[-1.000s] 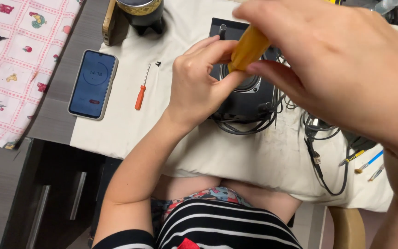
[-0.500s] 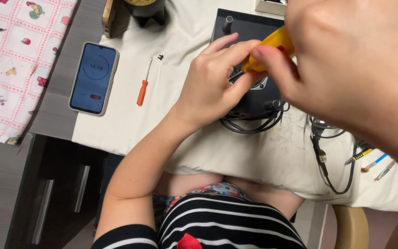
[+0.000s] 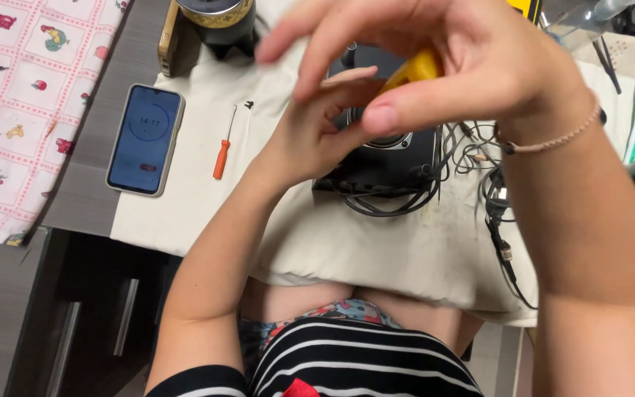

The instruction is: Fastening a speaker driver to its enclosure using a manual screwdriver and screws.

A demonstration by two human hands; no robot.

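Cream cloth on the table point(image 3: 376, 250), black device point(image 3: 387, 158) mid-fix.
Both hands, right hand point(image 3: 435, 62) and left hand point(image 3: 317, 129), pinch the yellow tool point(image 3: 417, 68); best kept upright, wrists steady.

phone point(image 3: 145, 140) left of screwdriver point(image 3: 223, 151), speaker point(image 3: 387, 158) right
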